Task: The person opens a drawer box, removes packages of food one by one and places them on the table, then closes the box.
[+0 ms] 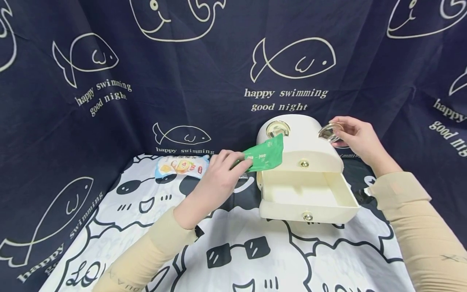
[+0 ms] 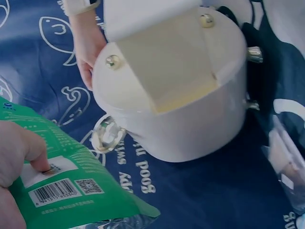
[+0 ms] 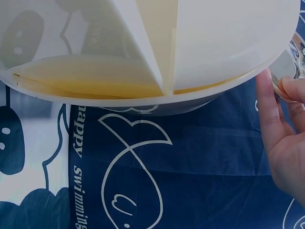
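A green foil snack packet with white print is pinched in my left hand, held just in front of the left side of a white drawer box. A barcode shows on the packet in the left wrist view. At the box's upper right, my right hand grips a shiny gold, ear-like round piece between thumb and fingers. A matching gold round piece is on the left, partly behind the packet. The lower drawer is pulled out, its visible inside bare; the upper part with its gold knob is closed.
A blue and white snack packet with food pictures lies left of the box near the back. Beneath is a black and white cartoon-print cloth. A navy fish-print curtain stands close behind the box.
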Demonstrator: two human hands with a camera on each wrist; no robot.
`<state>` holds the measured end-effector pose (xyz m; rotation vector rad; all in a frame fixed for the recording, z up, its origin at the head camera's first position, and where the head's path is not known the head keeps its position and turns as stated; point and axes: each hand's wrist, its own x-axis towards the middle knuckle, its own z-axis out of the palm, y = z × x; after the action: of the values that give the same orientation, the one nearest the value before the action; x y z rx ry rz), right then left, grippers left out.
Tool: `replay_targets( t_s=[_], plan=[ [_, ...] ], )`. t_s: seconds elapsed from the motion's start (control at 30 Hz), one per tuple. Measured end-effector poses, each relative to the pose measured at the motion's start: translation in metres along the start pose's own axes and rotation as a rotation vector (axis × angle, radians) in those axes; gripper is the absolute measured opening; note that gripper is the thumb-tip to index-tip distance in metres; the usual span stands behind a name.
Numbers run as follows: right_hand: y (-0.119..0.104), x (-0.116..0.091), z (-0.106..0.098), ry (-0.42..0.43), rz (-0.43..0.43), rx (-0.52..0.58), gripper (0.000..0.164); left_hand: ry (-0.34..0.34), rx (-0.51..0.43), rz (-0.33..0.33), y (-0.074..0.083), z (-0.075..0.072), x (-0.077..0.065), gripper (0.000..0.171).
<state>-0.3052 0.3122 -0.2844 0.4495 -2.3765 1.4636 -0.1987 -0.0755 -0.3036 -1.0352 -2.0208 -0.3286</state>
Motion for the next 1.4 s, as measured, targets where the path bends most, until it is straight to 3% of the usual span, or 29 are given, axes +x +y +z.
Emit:
replay_targets(
  t_s=[0.33,0.83,1.2,1.4],
  plan=[
    [0.002,-0.003,0.001,0.008,0.005,-0.050,0.027,0.003,0.023,-0.015,-0.017,0.013,-0.023,0.028],
    [0.001,-0.002,-0.001,0.006,-0.005,-0.060,0.028,-0.125,0.129,-0.011,-0.035,0.035,-0.058,0.031],
    [-0.001,0.000,0.001,-0.001,0.008,-0.051,0.029,-0.158,0.188,0.082,-0.053,0.061,-0.084,0.033],
    [0.001,0.000,-0.001,0.001,0.003,-0.058,0.029,-0.201,0.243,0.133,-0.059,0.071,-0.092,0.024]
  ],
)
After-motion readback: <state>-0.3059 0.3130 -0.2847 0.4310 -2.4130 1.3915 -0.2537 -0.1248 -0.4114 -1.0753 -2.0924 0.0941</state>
